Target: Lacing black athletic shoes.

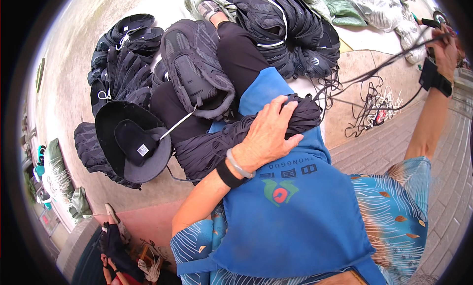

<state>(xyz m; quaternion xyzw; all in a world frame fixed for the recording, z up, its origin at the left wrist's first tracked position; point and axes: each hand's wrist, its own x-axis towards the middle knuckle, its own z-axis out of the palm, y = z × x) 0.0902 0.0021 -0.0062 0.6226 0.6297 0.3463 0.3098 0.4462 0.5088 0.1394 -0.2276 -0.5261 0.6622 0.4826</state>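
Note:
My left hand lies palm down across a thick bundle of black shoelaces on my lap, its fingers spread and stretched out. Out to the far right, my right hand is raised and closed on several black laces, which run taut from the right end of the bundle. A dark shoe upper rests on my thighs just beyond the bundle, with a white lace hanging from it. Left of the bundle sits another black upper, its opening and white label facing up.
Piled shoe uppers stand at the left, and a larger tied heap of uppers lies beyond my legs. Loose black and white laces lie on the ground at the right. A seated person shows at the lower left.

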